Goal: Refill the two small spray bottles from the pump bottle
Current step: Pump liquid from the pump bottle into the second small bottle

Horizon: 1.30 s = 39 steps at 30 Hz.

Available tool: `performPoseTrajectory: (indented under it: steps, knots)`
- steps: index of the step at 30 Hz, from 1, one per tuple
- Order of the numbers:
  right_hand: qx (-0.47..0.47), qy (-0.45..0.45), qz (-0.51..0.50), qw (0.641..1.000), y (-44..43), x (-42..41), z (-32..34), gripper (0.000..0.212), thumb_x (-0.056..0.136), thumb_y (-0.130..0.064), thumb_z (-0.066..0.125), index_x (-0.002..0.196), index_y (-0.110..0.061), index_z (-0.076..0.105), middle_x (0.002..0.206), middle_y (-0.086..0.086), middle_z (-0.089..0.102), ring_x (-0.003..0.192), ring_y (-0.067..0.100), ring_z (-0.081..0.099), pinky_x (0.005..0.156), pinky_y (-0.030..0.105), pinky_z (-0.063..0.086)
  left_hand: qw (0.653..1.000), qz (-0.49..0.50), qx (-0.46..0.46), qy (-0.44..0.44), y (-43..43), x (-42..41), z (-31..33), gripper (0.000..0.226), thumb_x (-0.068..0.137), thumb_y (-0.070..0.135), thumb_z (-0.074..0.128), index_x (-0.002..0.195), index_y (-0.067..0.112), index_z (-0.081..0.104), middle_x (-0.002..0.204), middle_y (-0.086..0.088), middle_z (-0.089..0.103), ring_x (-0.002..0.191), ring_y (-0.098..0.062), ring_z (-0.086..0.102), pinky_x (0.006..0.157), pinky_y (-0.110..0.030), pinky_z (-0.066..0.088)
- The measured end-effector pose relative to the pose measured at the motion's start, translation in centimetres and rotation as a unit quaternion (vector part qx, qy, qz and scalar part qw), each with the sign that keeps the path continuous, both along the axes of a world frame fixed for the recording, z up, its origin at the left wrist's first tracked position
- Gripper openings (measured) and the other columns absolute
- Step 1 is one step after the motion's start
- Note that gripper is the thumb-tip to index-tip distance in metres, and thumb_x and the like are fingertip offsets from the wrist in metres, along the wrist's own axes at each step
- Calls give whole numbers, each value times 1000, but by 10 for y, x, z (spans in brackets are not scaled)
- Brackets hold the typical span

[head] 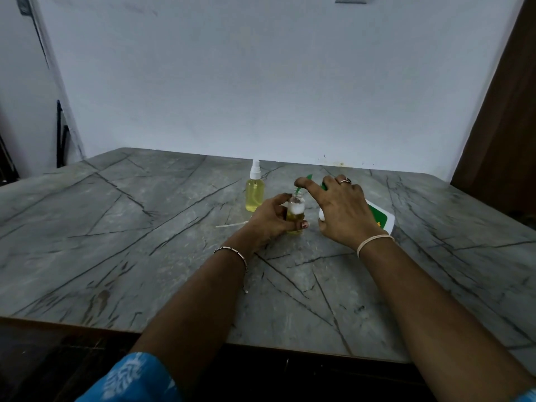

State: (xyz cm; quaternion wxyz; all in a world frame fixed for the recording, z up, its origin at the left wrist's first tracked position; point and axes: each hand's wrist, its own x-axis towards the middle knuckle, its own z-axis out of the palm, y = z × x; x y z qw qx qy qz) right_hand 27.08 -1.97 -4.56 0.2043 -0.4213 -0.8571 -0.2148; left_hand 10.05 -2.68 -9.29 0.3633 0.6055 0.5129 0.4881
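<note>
My left hand grips a small clear bottle without its cap, standing on the table and part full of yellow liquid with white foam on top. My right hand rests on the green pump head of a white pump bottle with a green label; the nozzle points into the open bottle's mouth. A second small spray bottle with a white cap stands just behind, filled with yellow liquid. The pump bottle's body is mostly hidden by my right hand.
A thin white spray tube lies on the grey marble-pattern table left of my left hand. A pale wall rises behind the table. A dark brown panel stands at the right.
</note>
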Motion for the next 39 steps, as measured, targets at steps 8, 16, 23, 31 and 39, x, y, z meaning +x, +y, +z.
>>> performPoseTrajectory:
  steps: [8,16,23,31,39]
  knots:
    - [17,10,-2,1000,4,-6,-2,73,75,-24,67,138,-34,31,119,10,54,113,32,47,90,47,43,1000,2,-5,10,2,-2,-1,85,53,30,87,128,13,51,106,-10,72,103,-23,67,99,-47,49]
    - [34,-13,4,999,2,4,-3,89,80,-27,63,149,-44,8,110,11,52,106,31,48,83,44,43,1000,4,0,8,4,-1,-2,84,53,31,85,127,13,51,104,-11,72,100,-24,68,98,-47,49]
    - [13,-3,3,1000,3,1,-2,78,77,-27,64,144,-36,26,116,10,52,111,31,47,89,45,42,1000,-6,-2,-6,4,-2,-4,78,59,23,86,127,12,51,104,-11,72,102,-24,67,99,-48,48]
    - [17,0,-1,1000,5,-1,-4,78,77,-24,65,144,-36,26,118,10,52,112,31,46,89,45,42,1000,-6,-3,-10,3,0,-3,91,51,31,87,132,13,48,106,-9,72,104,-23,67,100,-47,47]
    - [16,-8,0,1000,3,4,-3,90,79,-23,64,148,-43,10,114,10,52,109,31,48,87,45,43,1000,-2,4,-4,1,1,-1,94,47,37,86,130,12,50,105,-10,72,102,-23,67,99,-46,49]
